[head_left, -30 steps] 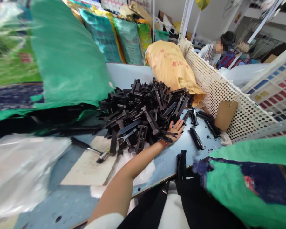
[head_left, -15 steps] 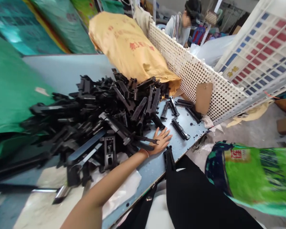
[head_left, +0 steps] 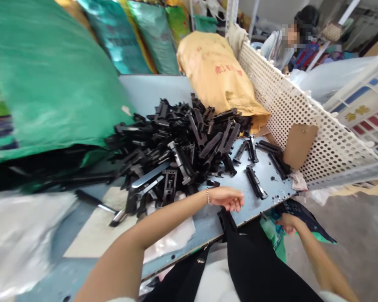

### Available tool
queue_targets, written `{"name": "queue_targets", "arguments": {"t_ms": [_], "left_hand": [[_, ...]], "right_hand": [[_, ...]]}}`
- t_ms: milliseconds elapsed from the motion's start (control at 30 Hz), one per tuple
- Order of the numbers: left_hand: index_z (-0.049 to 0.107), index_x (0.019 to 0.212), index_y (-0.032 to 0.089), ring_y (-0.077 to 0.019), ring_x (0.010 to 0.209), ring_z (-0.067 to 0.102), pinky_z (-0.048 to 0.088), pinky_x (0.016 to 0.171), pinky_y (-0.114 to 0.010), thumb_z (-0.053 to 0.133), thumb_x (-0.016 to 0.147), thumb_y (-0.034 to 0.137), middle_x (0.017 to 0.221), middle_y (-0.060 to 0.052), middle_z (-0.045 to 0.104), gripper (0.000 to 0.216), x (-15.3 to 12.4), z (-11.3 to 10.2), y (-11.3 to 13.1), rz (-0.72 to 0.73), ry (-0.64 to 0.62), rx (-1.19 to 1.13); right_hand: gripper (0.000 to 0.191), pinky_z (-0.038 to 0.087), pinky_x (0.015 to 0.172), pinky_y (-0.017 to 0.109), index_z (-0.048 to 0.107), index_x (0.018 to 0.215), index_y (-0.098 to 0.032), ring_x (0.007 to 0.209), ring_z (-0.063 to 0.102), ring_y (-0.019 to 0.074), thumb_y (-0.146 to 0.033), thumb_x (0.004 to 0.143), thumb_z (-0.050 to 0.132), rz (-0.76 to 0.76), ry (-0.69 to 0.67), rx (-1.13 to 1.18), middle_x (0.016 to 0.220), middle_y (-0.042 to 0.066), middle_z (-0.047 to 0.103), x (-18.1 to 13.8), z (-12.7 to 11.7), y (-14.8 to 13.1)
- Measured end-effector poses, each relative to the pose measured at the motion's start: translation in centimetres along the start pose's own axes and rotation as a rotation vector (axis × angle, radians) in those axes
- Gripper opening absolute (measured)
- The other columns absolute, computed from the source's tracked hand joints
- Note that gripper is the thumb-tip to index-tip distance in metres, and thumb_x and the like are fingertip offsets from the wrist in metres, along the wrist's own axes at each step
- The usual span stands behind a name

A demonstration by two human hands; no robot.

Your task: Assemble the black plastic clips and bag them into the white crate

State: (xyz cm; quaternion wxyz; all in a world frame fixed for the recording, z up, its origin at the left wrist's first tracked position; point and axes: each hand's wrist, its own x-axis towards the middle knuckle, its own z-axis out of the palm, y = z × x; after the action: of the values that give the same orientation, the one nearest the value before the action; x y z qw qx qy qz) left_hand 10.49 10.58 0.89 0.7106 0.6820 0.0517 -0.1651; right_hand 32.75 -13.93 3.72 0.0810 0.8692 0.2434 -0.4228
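Observation:
My left hand (head_left: 228,198) is over the blue tabletop (head_left: 236,178) near its front edge, fingers curled inward with nothing visible in them. A bracelet is on that wrist. Just below the hand, a black part (head_left: 226,218) lies at the table edge by my leg. A heap of long black parts (head_left: 176,142) covers the table beyond my left forearm. Lower on the right, beyond the table edge, my right hand (head_left: 288,222) is closed at the rim of a green and dark-blue plastic sack (head_left: 275,239). Its fingertips are partly hidden.
Several separate black parts, including one (head_left: 255,182), lie right of the heap. A yellow sack (head_left: 220,71) and a white perforated panel (head_left: 286,92) stand behind. A hammer (head_left: 102,207) rests on a pale board (head_left: 88,235). Another person (head_left: 279,48) is beyond the panel.
The view has swung left. My left hand has gone from flat and spread to curled and raised. My right hand has come into view at the green sack, which now sits closer to the table edge.

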Motion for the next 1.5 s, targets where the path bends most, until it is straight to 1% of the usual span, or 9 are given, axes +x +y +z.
{"name": "queue_targets", "arguments": {"t_ms": [133, 233, 400, 500, 667, 800, 1200, 1333, 1500], "left_hand": [[0.068, 0.108, 0.017, -0.0220, 0.086, 0.075, 0.062, 0.076, -0.035, 0.063, 0.093, 0.053, 0.093, -0.008, 0.077, 0.039, -3.1, 1.6, 1.4, 0.165, -0.112, 0.187], [0.069, 0.114, 0.018, -0.0303, 0.120, 0.066, 0.050, 0.108, -0.048, 0.065, 0.093, 0.037, 0.120, -0.014, 0.073, 0.028, -6.1, 2.3, 1.5, 0.232, 0.143, 0.394], [0.058, 0.141, 0.022, -0.0347, 0.153, 0.035, 0.013, 0.128, -0.062, 0.072, 0.091, 0.037, 0.161, -0.015, 0.045, 0.054, -10.5, -1.6, -0.7, 0.212, 0.657, 1.196], [0.057, 0.144, 0.025, -0.0361, 0.153, 0.036, 0.008, 0.128, -0.062, 0.075, 0.085, 0.055, 0.162, -0.012, 0.044, 0.068, -11.6, -5.7, -1.6, 0.154, 0.699, 1.354], [0.068, 0.131, 0.030, -0.0381, 0.145, 0.045, -0.002, 0.124, -0.071, 0.076, 0.084, 0.055, 0.158, -0.008, 0.050, 0.053, -11.2, -11.2, -1.2, 0.167, 0.768, 1.368], [0.069, 0.129, 0.030, -0.0383, 0.150, 0.038, -0.001, 0.124, -0.073, 0.078, 0.085, 0.044, 0.159, -0.007, 0.049, 0.047, -11.3, -12.1, -0.8, 0.097, 0.789, 1.391], [0.065, 0.136, 0.026, -0.0351, 0.156, 0.029, 0.006, 0.125, -0.073, 0.067, 0.089, 0.015, 0.163, -0.010, 0.043, 0.048, -11.1, -8.0, -1.0, 0.021, 0.938, 1.374], [0.066, 0.133, 0.022, -0.0345, 0.155, 0.033, 0.012, 0.127, -0.069, 0.064, 0.092, 0.024, 0.155, -0.014, 0.053, 0.040, -9.9, -2.5, -0.7, 0.145, 1.124, 1.084], [0.053, 0.145, 0.019, -0.0322, 0.131, 0.062, 0.050, 0.109, -0.053, 0.039, 0.097, 0.072, 0.135, -0.018, 0.067, 0.073, -4.6, 9.5, -0.9, 0.350, 1.062, -0.114]], "right_hand": [[0.032, 0.058, 0.069, 0.030, 0.073, 0.102, -0.015, 0.071, 0.070, 0.0206, -0.042, 0.100, 0.055, -0.528, -0.303, 0.116, 0.085, 0.008, 0.074, -2.0, 0.7, -4.2], [0.052, 0.053, 0.096, 0.040, 0.059, 0.138, -0.024, 0.104, 0.068, 0.0265, -0.041, 0.090, 0.067, -0.902, -0.071, 0.082, 0.128, 0.012, 0.068, -3.6, 4.4, -8.6], [0.049, 0.050, 0.098, 0.041, 0.065, 0.129, -0.019, 0.111, 0.066, 0.0296, -0.039, 0.084, 0.071, -0.944, -0.048, 0.028, 0.121, 0.012, 0.070, -0.9, 7.8, -14.1], [0.031, 0.051, 0.090, 0.035, 0.070, 0.114, -0.018, 0.099, 0.069, 0.0241, -0.036, 0.095, 0.053, -0.938, -0.134, 0.137, 0.107, 0.009, 0.075, 1.4, 6.5, -15.5], [0.066, 0.049, 0.090, 0.039, 0.057, 0.138, -0.018, 0.109, 0.066, 0.0313, -0.057, 0.086, 0.067, -0.924, 0.029, -0.076, 0.128, 0.015, 0.068, 0.5, 6.3, -16.5], [0.072, 0.050, 0.090, 0.042, 0.054, 0.139, -0.015, 0.109, 0.066, 0.0358, -0.041, 0.075, 0.074, -0.870, 0.076, -0.113, 0.126, 0.018, 0.068, -0.8, 7.1, -16.6], [0.047, 0.057, 0.087, 0.038, 0.075, 0.107, -0.019, 0.091, 0.073, 0.0263, -0.025, 0.064, 0.056, -0.892, -0.225, 0.460, 0.087, 0.004, 0.079, 6.0, -5.5, -15.6], [0.050, 0.059, 0.082, 0.037, 0.069, 0.120, -0.020, 0.089, 0.075, 0.0253, -0.033, 0.074, 0.053, -0.895, -0.235, 0.628, 0.089, 0.006, 0.080, 4.5, -4.0, -15.1], [0.040, 0.059, 0.077, 0.039, 0.069, 0.115, -0.022, 0.088, 0.072, 0.0254, -0.048, 0.089, 0.052, -1.089, -0.110, 0.914, 0.093, 0.007, 0.077, 0.8, 2.1, -15.9]]}}
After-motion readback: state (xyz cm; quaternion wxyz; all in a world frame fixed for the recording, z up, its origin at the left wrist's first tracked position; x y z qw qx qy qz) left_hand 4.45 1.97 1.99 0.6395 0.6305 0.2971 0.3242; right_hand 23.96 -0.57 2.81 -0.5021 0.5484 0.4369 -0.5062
